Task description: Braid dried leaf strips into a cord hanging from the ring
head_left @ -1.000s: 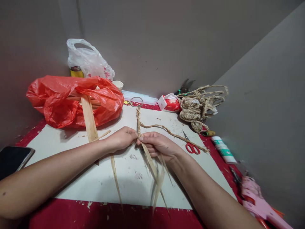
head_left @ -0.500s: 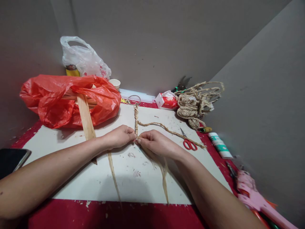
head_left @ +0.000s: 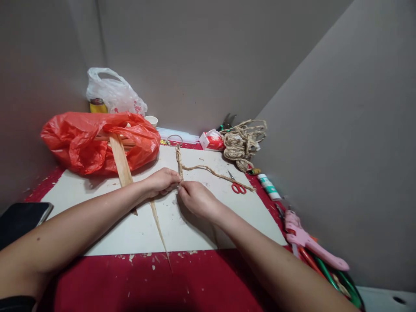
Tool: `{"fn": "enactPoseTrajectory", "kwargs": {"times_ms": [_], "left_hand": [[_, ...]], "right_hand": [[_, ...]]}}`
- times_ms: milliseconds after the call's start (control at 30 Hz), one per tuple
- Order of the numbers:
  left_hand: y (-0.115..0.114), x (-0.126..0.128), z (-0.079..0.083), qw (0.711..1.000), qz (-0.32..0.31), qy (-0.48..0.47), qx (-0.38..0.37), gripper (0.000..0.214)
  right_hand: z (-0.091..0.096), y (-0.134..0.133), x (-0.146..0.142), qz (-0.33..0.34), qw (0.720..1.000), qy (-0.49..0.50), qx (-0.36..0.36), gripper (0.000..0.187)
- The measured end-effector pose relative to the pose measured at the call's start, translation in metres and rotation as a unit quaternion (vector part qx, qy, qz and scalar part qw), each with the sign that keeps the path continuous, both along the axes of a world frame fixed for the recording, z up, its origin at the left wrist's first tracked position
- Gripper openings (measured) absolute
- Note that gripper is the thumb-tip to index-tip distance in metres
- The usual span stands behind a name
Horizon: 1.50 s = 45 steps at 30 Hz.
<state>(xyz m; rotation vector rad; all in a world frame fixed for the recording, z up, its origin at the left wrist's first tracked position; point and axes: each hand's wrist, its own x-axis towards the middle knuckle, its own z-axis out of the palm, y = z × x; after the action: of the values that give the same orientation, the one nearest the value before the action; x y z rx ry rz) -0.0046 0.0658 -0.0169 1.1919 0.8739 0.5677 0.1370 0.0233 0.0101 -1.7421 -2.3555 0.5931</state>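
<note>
A braided cord (head_left: 178,159) of tan plant fibre runs toward me from a metal ring (head_left: 174,140). My left hand (head_left: 165,181) is closed, its thumb and fingers pinched at the cord's near end. Right beside it, my right hand (head_left: 199,200) is closed too, fingertips at the same end, its back hiding most of what it grips. A thin tan fibre strip (head_left: 158,223) trails from beneath my left hand past the white board's (head_left: 130,236) near edge. One twisted cord (head_left: 216,172) branches rightward from the braid and passes over red-handled scissors (head_left: 238,188).
At the left, a red plastic bag (head_left: 74,141) holds a flat pale strip (head_left: 120,160) reaching under my left forearm. A phone (head_left: 24,219) lies near it. Behind are a tissue pack (head_left: 212,141) and rope bundle (head_left: 238,145). A pink glue gun (head_left: 305,240) lies right.
The view has shifted, so the right-side things appear further left. My right hand has rolled, its back now uppermost. The strip that hung below it is out of sight.
</note>
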Motion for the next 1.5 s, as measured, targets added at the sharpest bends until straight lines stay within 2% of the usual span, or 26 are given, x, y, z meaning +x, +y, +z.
{"fn": "enactPoseTrajectory", "kwargs": {"times_ms": [133,267,333,400,467,533,567,633,700,833,967,1067,1167,1300,1400,1500], "left_hand": [[-0.003,0.001,0.001,0.997,-0.014,-0.058,-0.045,0.024],[-0.006,0.001,0.001,0.998,0.001,-0.052,-0.025,0.018],[-0.006,0.000,0.001,0.999,0.007,-0.047,-0.021,0.018],[-0.005,-0.002,0.002,0.999,0.004,-0.047,-0.019,0.019],[-0.004,-0.003,0.002,0.999,-0.001,-0.051,-0.015,0.021],[-0.004,-0.003,0.002,0.999,-0.006,-0.053,-0.010,0.023],[-0.003,-0.004,0.002,0.999,-0.008,-0.052,-0.007,0.023],[-0.003,-0.004,0.002,0.999,-0.015,-0.045,0.001,0.020],[-0.002,-0.004,0.001,0.999,-0.020,-0.038,0.011,0.018],[-0.002,-0.004,0.002,0.999,-0.025,-0.010,0.030,0.018],[-0.003,-0.001,0.006,0.998,-0.033,0.017,0.041,0.020],[-0.005,0.001,0.010,0.998,-0.030,0.037,0.032,0.022],[-0.006,0.001,0.016,0.998,-0.029,0.048,0.014,0.022],[-0.002,-0.003,0.032,0.995,-0.053,0.088,0.010,0.020],[0.003,-0.013,0.049,0.980,-0.054,0.177,0.065,0.019],[0.005,-0.032,0.063,0.953,0.005,0.268,0.139,0.020]], "right_hand": [[-0.006,-0.022,-0.012,-0.034,0.993,-0.110,0.037,0.033],[0.003,-0.051,-0.014,0.017,0.989,-0.145,0.018,0.031],[0.015,-0.061,-0.007,0.051,0.992,-0.118,-0.006,0.029],[0.028,-0.061,0.004,0.039,0.998,-0.051,0.004,0.031],[0.037,-0.048,0.013,-0.024,0.997,0.023,0.077,0.035],[0.036,-0.027,0.017,-0.067,0.985,0.080,0.138,0.034],[0.031,-0.015,0.016,-0.063,0.984,0.110,0.123,0.034],[0.017,0.007,0.012,-0.039,0.985,0.166,0.007,0.038],[0.001,0.024,0.008,-0.036,0.973,0.216,-0.078,0.039],[-0.020,0.040,0.012,-0.028,0.956,0.271,-0.110,0.037],[-0.021,0.043,0.023,-0.004,0.947,0.297,-0.122,0.035],[-0.018,0.044,0.028,-0.001,0.935,0.305,-0.179,0.035],[-0.019,0.045,0.031,0.019,0.904,0.349,-0.244,0.034],[-0.024,0.047,0.032,0.051,0.854,0.441,-0.273,0.026],[-0.024,0.046,0.035,0.053,0.808,0.492,-0.319,0.022],[-0.022,0.046,0.040,0.044,0.769,0.524,-0.363,0.025]]}}
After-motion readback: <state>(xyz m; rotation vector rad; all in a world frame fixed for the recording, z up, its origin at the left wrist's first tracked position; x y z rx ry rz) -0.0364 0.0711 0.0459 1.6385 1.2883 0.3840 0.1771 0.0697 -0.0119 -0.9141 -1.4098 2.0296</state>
